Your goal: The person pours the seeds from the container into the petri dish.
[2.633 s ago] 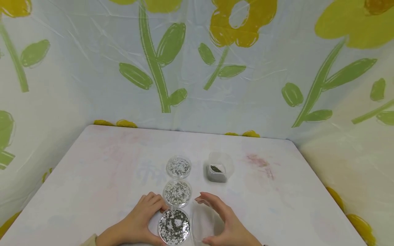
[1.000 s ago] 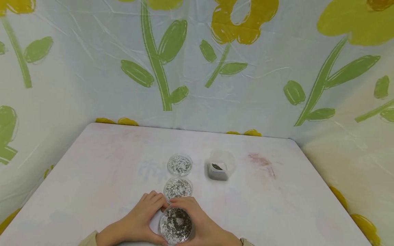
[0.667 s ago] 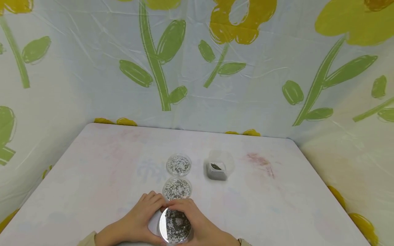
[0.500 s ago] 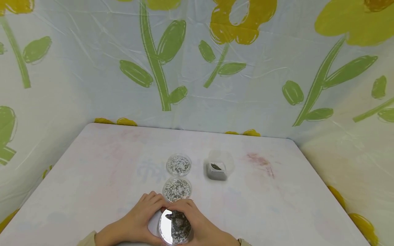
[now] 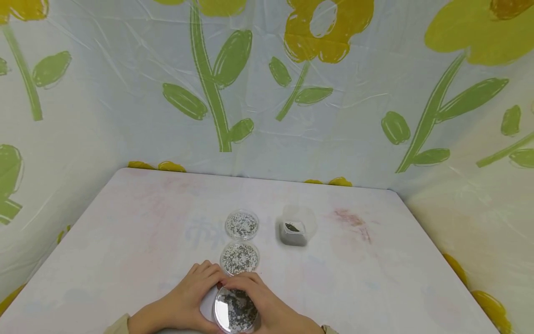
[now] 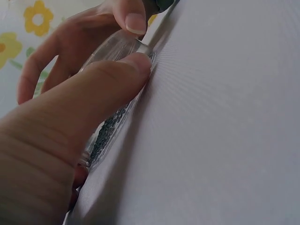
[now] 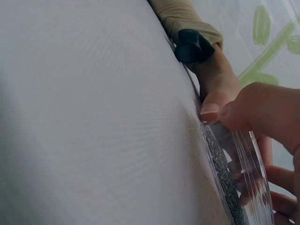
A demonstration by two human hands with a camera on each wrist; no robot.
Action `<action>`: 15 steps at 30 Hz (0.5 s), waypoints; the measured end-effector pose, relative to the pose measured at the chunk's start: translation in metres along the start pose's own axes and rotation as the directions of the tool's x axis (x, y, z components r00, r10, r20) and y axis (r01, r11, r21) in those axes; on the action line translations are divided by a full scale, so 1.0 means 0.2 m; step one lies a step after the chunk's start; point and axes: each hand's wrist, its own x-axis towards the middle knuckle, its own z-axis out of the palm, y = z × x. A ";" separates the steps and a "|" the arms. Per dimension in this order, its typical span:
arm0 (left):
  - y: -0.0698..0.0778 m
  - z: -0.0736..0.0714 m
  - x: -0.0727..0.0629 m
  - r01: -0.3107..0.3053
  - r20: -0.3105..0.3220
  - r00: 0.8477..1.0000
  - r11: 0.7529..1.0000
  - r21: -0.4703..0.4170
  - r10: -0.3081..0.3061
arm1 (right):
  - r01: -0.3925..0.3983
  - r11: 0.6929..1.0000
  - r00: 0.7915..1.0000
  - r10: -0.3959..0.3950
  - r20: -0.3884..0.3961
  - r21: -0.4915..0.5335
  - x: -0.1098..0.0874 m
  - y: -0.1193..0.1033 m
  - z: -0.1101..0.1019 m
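At the table's near edge stands a clear petri dish [image 5: 244,311] strewn with dark bits. My left hand [image 5: 187,299] holds its left side, with the thumb [image 6: 89,93] low against the rim in the left wrist view. My right hand [image 5: 271,306] grips the clear lid [image 7: 251,159] over this dish, thumb in front and fingers behind. Glare on the lid hides part of the contents. Whether the lid sits fully down I cannot tell. Behind stand a middle petri dish [image 5: 239,258] and a far petri dish [image 5: 242,224], both with sparser dark bits.
A small squarish clear tub [image 5: 293,234] with dark bits inside stands right of the far dish, its translucent lid [image 5: 306,218] behind it. The white table [image 5: 167,222] meets a flower-printed curtain [image 5: 267,93] at the back and sides.
My right hand has brought the lid leftward from beside the near dish to over it. A bright reflection has appeared on top and shifted slightly. My left hand has stayed put.
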 end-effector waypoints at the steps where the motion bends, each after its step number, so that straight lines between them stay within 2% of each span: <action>1: 0.00 0.00 0.00 -0.002 -0.001 1.000 1.000 -0.003 0.002 | 0.002 1.000 1.000 -0.002 0.005 0.011 0.00 0.00 0.00; 8: -0.01 0.00 0.00 -0.027 -0.003 1.000 1.000 -0.014 0.026 | 0.011 0.999 1.000 -0.012 0.029 0.036 0.01 0.02 0.00; 12: -0.02 -0.04 0.00 -0.016 0.065 0.998 0.999 -0.035 0.018 | 0.022 0.999 0.999 -0.023 0.028 0.033 0.01 -0.01 -0.03; 15: -0.03 -0.10 0.01 -0.007 0.116 0.993 0.997 -0.070 0.016 | 0.045 0.999 0.999 -0.046 -0.028 -0.024 0.00 -0.04 -0.11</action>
